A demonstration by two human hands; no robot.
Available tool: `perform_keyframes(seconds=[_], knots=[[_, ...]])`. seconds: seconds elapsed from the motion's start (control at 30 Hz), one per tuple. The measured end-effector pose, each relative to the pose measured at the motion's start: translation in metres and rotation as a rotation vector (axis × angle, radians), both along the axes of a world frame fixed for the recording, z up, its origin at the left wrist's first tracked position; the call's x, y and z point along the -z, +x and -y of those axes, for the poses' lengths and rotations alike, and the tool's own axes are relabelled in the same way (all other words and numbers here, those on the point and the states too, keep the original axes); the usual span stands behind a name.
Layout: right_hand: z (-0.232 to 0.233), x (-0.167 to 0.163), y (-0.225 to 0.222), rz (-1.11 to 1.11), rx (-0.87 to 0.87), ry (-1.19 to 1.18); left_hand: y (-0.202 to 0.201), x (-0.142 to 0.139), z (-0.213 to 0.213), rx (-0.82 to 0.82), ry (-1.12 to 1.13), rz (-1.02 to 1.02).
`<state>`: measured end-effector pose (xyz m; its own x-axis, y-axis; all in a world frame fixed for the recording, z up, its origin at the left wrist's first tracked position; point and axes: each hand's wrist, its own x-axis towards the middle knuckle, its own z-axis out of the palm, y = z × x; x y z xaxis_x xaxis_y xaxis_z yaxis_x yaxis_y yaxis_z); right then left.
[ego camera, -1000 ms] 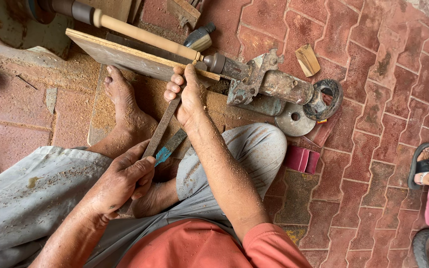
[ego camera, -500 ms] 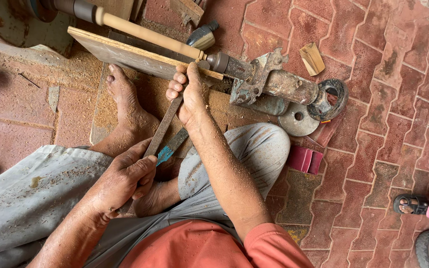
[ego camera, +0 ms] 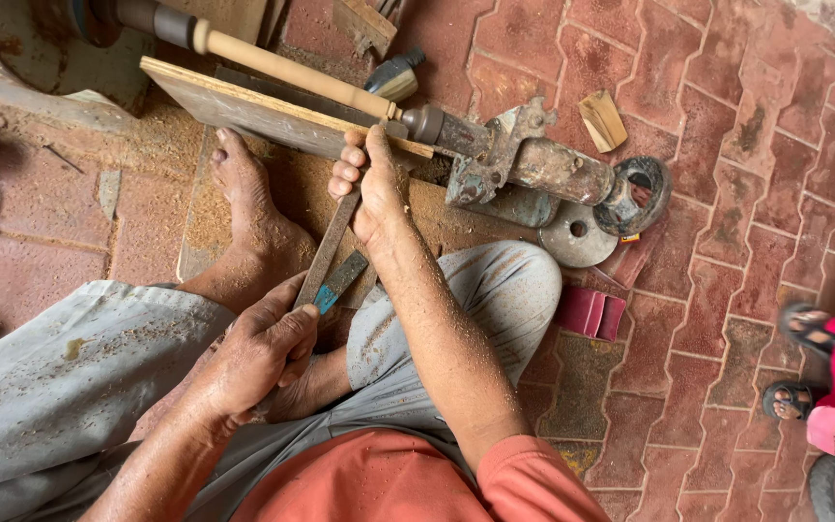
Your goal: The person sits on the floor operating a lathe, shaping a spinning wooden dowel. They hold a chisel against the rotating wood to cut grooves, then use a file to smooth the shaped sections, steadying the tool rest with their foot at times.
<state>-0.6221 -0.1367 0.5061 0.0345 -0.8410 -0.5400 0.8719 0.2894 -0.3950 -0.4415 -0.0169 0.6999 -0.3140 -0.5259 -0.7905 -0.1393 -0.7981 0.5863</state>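
At the left of the frame lies a trouser leg [ego camera: 60, 377] dusted with sawdust, and above it a bare foot [ego camera: 248, 208] rests on the brick floor [ego camera: 746, 193], its toes against a flat wooden board [ego camera: 244, 106] that runs across the upper left. Just below centre-left, the left hand [ego camera: 263, 353] has its fingers wrapped tight around the lower end of a long flat chisel [ego camera: 326, 251]. A second tool with a blue tip [ego camera: 340, 280] lies just beside it. The chisel slants up to the right hand [ego camera: 369, 184], whose fingers curl over its upper end and press it to the board near the turned wooden rod [ego camera: 292, 72]. The rod runs from the upper left to a rusty metal tailstock [ego camera: 533, 164] at centre. Right of that lie a metal disc [ego camera: 577, 232], a small wood block [ego camera: 603, 120], and red pads [ego camera: 590, 311]. At the far right edge, another person's sandalled feet [ego camera: 799, 358] show.
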Motion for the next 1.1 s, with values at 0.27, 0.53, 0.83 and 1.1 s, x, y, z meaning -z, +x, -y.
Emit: perform_keyframes(seconds=[0.27, 0.53, 0.83, 1.1], knots=[[0.0, 0.006, -0.002, 0.023, -0.019, -0.015, -0.005, 0.015, -0.011, -0.053, -0.074, -0.081], [-0.011, 0.005, -0.009, 0.003, -0.064, -0.054, -0.018, 0.027, -0.036, -0.137, -0.098, -0.183], [-0.009, 0.009, -0.02, 0.022, -0.111, -0.034, -0.036, 0.037, -0.04, -0.191, -0.038, -0.214], [-0.007, 0.007, -0.02, 0.0, -0.111, -0.028, -0.037, 0.034, -0.036, -0.174, -0.052, -0.221]])
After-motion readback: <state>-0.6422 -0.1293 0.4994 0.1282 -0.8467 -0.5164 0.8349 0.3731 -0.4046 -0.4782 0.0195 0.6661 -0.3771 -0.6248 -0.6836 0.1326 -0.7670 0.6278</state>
